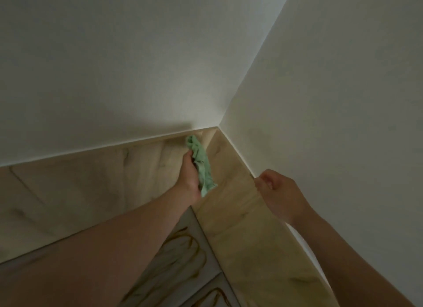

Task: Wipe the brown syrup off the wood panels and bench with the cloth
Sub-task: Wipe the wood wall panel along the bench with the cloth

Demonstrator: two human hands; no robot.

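Note:
My left hand (190, 176) grips a crumpled green cloth (201, 163) and holds it against the back wood panel (91, 187), close to the inner corner. The cloth's top reaches almost to the panel's upper edge. My right hand (278, 192) rests on the top edge of the side wood panel (247, 238) with its fingers curled over that edge. Below, the pale bench (183, 267) shows loops of brown syrup (194, 251) between my forearms. My left forearm hides much of the bench.
Two white walls (137, 66) meet in a corner above the panels. A seam crosses the bench surface near the lower edge, with more syrup streaks (212, 297) beyond it.

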